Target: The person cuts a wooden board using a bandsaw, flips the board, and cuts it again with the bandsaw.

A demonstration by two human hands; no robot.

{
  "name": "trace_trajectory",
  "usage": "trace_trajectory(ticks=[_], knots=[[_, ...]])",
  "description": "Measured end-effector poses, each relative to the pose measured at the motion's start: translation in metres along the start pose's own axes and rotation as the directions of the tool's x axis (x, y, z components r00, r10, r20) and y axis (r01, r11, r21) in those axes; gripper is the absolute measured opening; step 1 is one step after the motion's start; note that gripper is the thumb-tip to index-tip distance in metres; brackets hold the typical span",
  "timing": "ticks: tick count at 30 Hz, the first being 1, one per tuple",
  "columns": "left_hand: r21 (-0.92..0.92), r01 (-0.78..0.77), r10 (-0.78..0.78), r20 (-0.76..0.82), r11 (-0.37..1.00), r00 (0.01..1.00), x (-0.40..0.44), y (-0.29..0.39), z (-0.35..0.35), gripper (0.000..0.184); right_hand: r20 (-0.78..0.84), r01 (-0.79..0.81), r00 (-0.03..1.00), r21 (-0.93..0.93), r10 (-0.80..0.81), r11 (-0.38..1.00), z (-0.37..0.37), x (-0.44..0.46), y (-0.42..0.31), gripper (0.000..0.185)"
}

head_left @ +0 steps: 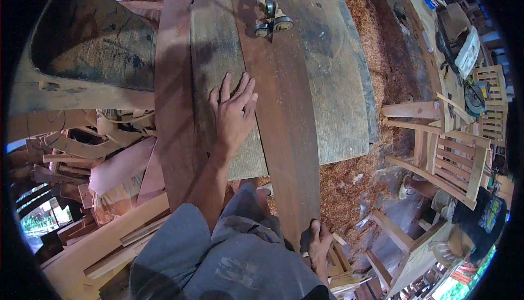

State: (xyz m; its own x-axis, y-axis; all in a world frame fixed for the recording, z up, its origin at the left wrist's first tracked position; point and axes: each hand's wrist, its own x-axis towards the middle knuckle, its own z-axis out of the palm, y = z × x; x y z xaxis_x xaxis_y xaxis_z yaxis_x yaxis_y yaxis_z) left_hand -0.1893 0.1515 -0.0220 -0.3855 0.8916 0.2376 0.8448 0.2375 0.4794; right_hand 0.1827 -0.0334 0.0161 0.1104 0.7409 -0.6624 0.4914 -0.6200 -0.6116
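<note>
A long reddish-brown wooden plank lies lengthwise across the worn saw table, its far part under the blade guide with round rollers. My left hand rests with fingers stretched and apart, fingertips at the plank's left edge. Down at the plank's near end, my right hand grips its right corner, thumb on top; the fingers underneath are hidden. Left of my left hand, a second long board runs parallel to the plank.
Sawdust covers the floor right of the table. Slatted wooden chairs stand on the right, where another person is partly visible. Offcuts and boards pile up at left. An angle grinder sits on the right-hand bench.
</note>
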Motion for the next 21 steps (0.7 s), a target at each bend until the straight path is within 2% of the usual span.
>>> trace_trajectory(ticks=[5, 7, 11, 13, 21], knots=[[-0.005, 0.002, -0.002, -0.003, 1.0, 1.0, 0.0, 0.001, 0.0, 0.038, 0.002, 0.004, 1.0, -0.015, -0.004, 1.0, 0.0, 0.001, -0.011, 0.058], [-0.009, 0.007, -0.007, -0.003, 1.0, 1.0, 0.0, 0.001, 0.0, 0.038, 0.024, -0.051, 0.998, 0.034, 0.05, 0.998, 0.0, -0.002, -0.028, 0.059], [0.007, -0.008, 0.008, -0.004, 1.0, 1.0, 0.0, -0.001, 0.002, 0.038, 0.011, -0.045, 0.999, 0.057, 0.045, 0.997, 0.004, 0.008, 0.006, 0.059], [-0.014, -0.025, 0.024, -0.044, 1.0, 0.999, 0.001, 0.0, 0.002, 0.036, -0.022, 0.042, 0.999, -0.019, -0.043, 0.999, 0.004, 0.011, 0.011, 0.06], [-0.025, -0.009, 0.008, -0.037, 1.0, 0.999, 0.001, 0.002, 0.0, 0.036, -0.028, 0.041, 0.999, -0.025, -0.042, 0.999, 0.006, 0.015, 0.011, 0.061]])
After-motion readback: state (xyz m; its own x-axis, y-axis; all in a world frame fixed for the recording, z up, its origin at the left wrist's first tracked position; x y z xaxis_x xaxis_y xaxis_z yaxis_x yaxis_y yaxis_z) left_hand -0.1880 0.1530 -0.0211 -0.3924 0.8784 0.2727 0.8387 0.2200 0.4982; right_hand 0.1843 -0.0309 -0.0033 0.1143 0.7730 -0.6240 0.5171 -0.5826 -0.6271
